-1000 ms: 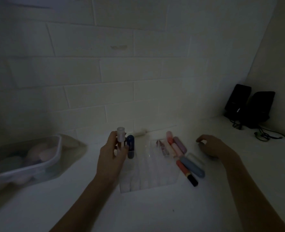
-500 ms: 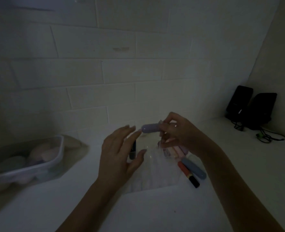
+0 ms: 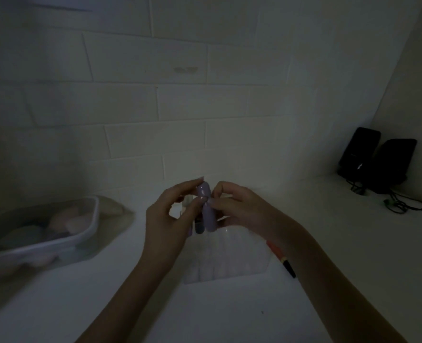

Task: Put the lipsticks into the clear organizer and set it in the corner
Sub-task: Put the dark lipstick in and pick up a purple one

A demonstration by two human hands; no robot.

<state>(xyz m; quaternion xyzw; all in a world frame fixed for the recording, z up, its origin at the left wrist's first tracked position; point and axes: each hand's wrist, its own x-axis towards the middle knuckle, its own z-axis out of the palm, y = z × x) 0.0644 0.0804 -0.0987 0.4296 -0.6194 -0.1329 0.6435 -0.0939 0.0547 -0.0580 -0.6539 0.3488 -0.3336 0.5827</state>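
Both hands meet over the clear organizer (image 3: 226, 256), which sits on the white counter (image 3: 229, 313) near the tiled wall (image 3: 180, 107). The left hand (image 3: 166, 226) and the right hand (image 3: 242, 211) each pinch the same purple lipstick (image 3: 208, 209) with thumb and fingertips. The lipstick stands almost straight up, bottom end down, right above the back slots. It looks held this way so it can slide down into a slot, with 1 hand steadying and 1 hand aiming. A dark lipstick (image 3: 199, 225) already stands in a back slot just beside the purple one, so the purple one needs the slot next to it. Most slots look bare, so the job seems only just begun. A red and black lipstick (image 3: 280, 258) lies on the counter at the organizer's right side, partly hidden by the right wrist. A plastic tub (image 3: 56, 243) with soft pale things sits to the left, well apart. In the corner on the right stand 2 black boxes (image 3: 378, 159) with cords (image 3: 400, 204). They may crowd the spot where the organizer must go.
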